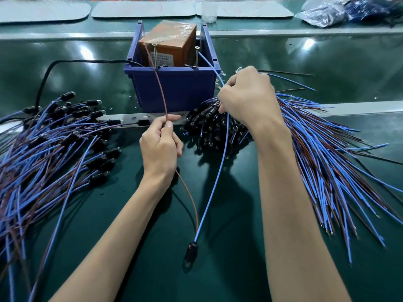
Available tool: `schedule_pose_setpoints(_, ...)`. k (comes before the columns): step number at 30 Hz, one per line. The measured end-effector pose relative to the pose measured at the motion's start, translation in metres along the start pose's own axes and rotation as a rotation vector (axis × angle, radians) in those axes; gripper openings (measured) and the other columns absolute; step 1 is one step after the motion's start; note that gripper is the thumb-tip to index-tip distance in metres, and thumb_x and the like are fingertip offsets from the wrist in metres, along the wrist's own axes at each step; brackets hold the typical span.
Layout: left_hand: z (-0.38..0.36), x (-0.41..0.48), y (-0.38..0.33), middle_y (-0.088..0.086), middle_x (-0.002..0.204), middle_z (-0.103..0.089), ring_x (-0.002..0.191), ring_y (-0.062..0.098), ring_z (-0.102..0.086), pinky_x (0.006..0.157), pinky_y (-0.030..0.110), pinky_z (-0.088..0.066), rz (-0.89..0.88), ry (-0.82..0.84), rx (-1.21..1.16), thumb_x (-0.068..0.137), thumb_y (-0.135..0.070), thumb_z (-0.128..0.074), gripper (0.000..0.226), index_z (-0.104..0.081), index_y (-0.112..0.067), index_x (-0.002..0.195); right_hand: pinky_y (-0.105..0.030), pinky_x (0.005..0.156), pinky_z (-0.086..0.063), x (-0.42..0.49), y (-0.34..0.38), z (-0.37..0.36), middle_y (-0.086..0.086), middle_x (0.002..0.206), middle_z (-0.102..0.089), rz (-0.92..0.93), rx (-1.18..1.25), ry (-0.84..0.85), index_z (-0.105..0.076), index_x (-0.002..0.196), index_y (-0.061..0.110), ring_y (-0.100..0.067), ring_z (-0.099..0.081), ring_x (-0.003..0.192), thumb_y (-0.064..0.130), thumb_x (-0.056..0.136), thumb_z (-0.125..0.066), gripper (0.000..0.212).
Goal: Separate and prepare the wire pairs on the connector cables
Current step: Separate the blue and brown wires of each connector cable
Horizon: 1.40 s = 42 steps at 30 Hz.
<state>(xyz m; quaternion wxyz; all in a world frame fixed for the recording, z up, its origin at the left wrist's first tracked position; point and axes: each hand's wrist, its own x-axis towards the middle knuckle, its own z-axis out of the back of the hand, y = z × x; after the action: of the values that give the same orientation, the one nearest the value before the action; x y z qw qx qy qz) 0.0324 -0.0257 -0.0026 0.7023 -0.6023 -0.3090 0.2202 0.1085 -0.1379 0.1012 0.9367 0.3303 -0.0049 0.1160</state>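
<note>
Hands over mat centre: left hand (161, 147) pinches brown wire (161, 94), right hand (246, 94) grips blue wire (214, 182); black connector (191, 253) dangles below. Right fingertips hidden; wire ends vanish behind blue bin (174, 90) rim.

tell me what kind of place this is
Most likely a factory assembly bench for cable or wire harness work. Heaps of identical blue and brown connector cables lie on a green work mat, and a blue bin holds a boxed device the wires are fed into.
</note>
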Motion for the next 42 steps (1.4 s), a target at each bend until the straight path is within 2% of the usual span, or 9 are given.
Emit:
schedule_pose_setpoints(6,0.0004,-0.0019,0.0000,-0.006,0.034,-0.042,0.033,0.005,-0.034,0.039,0.012,-0.029,-0.030,0.065,-0.007,0.095,-0.011,-0.038,0.032,-0.064,-0.026,0.085,-0.031,0.069,-0.047,0.0008,0.0015,0.0006,-0.015,0.088,-0.065,0.018,-0.001,0.046,-0.071,0.090,0.008,-0.031,-0.056,0.079,0.013,0.072,-0.050,0.028)
schedule_pose_setpoints(9,-0.0001,-0.0030,-0.0005,-0.006,0.033,-0.040,0.032,0.006,-0.031,0.037,0.015,-0.027,-0.033,0.112,-0.013,0.096,-0.010,-0.040,0.031,-0.065,-0.022,0.084,-0.034,0.078,-0.053,0.0018,0.0013,0.0008,-0.013,0.092,-0.067,0.029,0.001,0.069,-0.070,0.091,0.009,-0.029,-0.060,0.088,0.016,0.076,-0.054,0.024)
schedule_pose_setpoints(12,-0.0002,-0.0045,-0.0010,-0.007,0.032,-0.037,0.032,0.006,-0.029,0.038,0.016,-0.026,-0.035,0.164,-0.019,0.096,-0.007,-0.041,0.030,-0.066,-0.018,0.083,-0.035,0.080,-0.054,0.0006,0.0017,0.0013,-0.010,0.086,-0.069,0.034,0.023,0.094,-0.070,0.093,0.009,-0.026,-0.062,0.091,0.014,0.075,-0.053,0.026)
schedule_pose_setpoints(17,-0.0013,-0.0068,-0.0016,-0.008,0.033,-0.034,0.031,0.006,-0.028,0.038,0.016,-0.025,-0.035,0.240,-0.021,0.097,-0.002,-0.041,0.030,-0.065,-0.013,0.082,-0.022,0.066,-0.048,-0.0030,0.0022,0.0046,0.001,0.063,-0.069,0.065,0.041,0.116,-0.074,0.088,0.010,-0.019,-0.062,0.090,0.008,0.071,-0.047,0.031)
schedule_pose_setpoints(19,-0.0013,-0.0067,-0.0020,-0.008,0.034,-0.032,0.031,0.007,-0.027,0.038,0.015,-0.025,-0.032,0.251,-0.035,0.097,-0.001,-0.041,0.030,-0.065,-0.010,0.082,-0.015,0.065,-0.045,-0.0034,0.0026,0.0051,0.002,0.062,-0.069,0.081,0.044,0.126,-0.075,0.085,0.010,-0.016,-0.062,0.090,0.007,0.071,-0.049,0.030)
schedule_pose_setpoints(29,-0.0012,-0.0079,-0.0042,-0.010,0.038,-0.028,0.035,0.008,-0.024,0.038,0.015,-0.024,-0.029,0.279,-0.059,0.096,0.003,-0.041,0.029,-0.065,-0.005,0.083,-0.001,0.047,-0.036,-0.0038,0.0033,0.0067,0.004,0.057,-0.069,0.141,0.049,0.163,-0.076,0.074,0.013,-0.009,-0.060,0.078,0.007,0.074,-0.054,0.023)
schedule_pose_setpoints(35,-0.0011,-0.0077,-0.0049,-0.012,0.039,-0.027,0.037,0.008,-0.021,0.039,0.015,-0.023,-0.019,0.281,-0.071,0.096,0.003,-0.041,0.031,-0.065,-0.008,0.081,-0.001,0.044,-0.034,-0.0056,0.0041,0.0079,0.005,0.056,-0.068,0.159,0.051,0.176,-0.076,0.073,0.014,-0.006,-0.058,0.074,0.007,0.076,-0.054,0.023)
schedule_pose_setpoints(39,-0.0009,-0.0079,-0.0050,-0.011,0.040,-0.027,0.037,0.007,-0.020,0.039,0.015,-0.023,-0.012,0.283,-0.075,0.097,0.003,-0.041,0.030,-0.065,-0.006,0.082,-0.002,0.048,-0.038,-0.0067,0.0061,0.0086,0.006,0.055,-0.068,0.174,0.039,0.186,-0.076,0.073,0.015,-0.005,-0.060,0.078,0.008,0.076,-0.054,0.023)
schedule_pose_setpoints(42,0.0000,-0.0083,-0.0052,-0.011,0.040,-0.028,0.038,0.008,-0.021,0.040,0.015,-0.024,-0.005,0.290,-0.070,0.097,0.002,-0.040,0.030,-0.065,-0.006,0.083,-0.002,0.045,-0.036,-0.0073,0.0072,0.0094,0.007,0.054,-0.068,0.184,0.035,0.187,-0.076,0.072,0.016,-0.001,-0.056,0.067,0.009,0.076,-0.055,0.023)
